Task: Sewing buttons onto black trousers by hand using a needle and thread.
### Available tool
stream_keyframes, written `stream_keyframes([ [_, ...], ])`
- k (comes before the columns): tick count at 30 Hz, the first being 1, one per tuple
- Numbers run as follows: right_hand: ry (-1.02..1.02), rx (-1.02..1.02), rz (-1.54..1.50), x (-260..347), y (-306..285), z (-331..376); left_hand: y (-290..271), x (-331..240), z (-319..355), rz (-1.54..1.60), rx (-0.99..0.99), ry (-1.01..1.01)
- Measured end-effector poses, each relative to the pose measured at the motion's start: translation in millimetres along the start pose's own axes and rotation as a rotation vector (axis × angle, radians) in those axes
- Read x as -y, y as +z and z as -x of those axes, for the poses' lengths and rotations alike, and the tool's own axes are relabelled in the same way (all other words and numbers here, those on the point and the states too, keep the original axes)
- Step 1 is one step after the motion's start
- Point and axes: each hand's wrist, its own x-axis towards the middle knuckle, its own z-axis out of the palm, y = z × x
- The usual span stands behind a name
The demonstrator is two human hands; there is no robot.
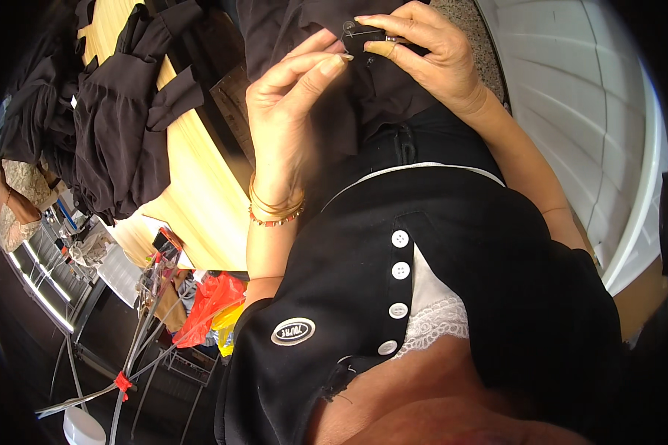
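Dark brown cloth (pixel 393 100) lies over my lap and rises to my hands. My right hand (pixel 439 61) is closed on a folded bit of the cloth, thumb below and fingers above. At that fold are a small round dark button (pixel 348 27) and a thin, shiny needle (pixel 364 33). A metal ring-like band circles one right finger. My left hand (pixel 288 93), with bracelets (pixel 274 211) at its wrist, is beside the fold. Its thumb and forefinger pinch together, but what they hold is too small to make out.
A pale wooden table (pixel 200 178) stands at the left, with dark garments (pixel 119 111) heaped on it. Below it are a red plastic bag (pixel 211 308) and bundled cables (pixel 137 341). A large white ribbed plastic container (pixel 571 96) is close at the right. Another person's arm (pixel 18 204) shows far left.
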Motion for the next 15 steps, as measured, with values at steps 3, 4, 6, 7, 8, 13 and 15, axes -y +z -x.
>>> stream_keyframes([
  [3,-0.002,-0.003,0.004,1.0,0.9,-1.3,-1.2,0.3,1.1,0.011,0.000,-0.010],
  [4,-0.001,-0.005,0.005,0.6,0.7,-1.3,-1.2,0.3,0.8,0.015,0.006,-0.008],
  [6,0.008,0.008,-0.019,-1.3,0.0,-0.9,-0.8,-0.3,0.3,0.019,0.014,-0.007],
  [7,0.007,0.008,-0.021,-2.3,0.0,-1.0,-0.6,-1.0,0.8,0.072,0.009,-0.038],
  [8,0.021,0.016,-0.050,-3.4,-0.3,-0.9,-0.6,-1.4,1.2,0.125,0.005,-0.068],
  [13,0.075,0.030,-0.111,-4.0,-0.7,2.6,0.0,-0.7,1.8,0.137,0.005,-0.072],
  [15,0.133,0.011,-0.083,-1.5,-1.9,3.6,1.5,-1.9,1.5,0.147,0.006,-0.078],
])
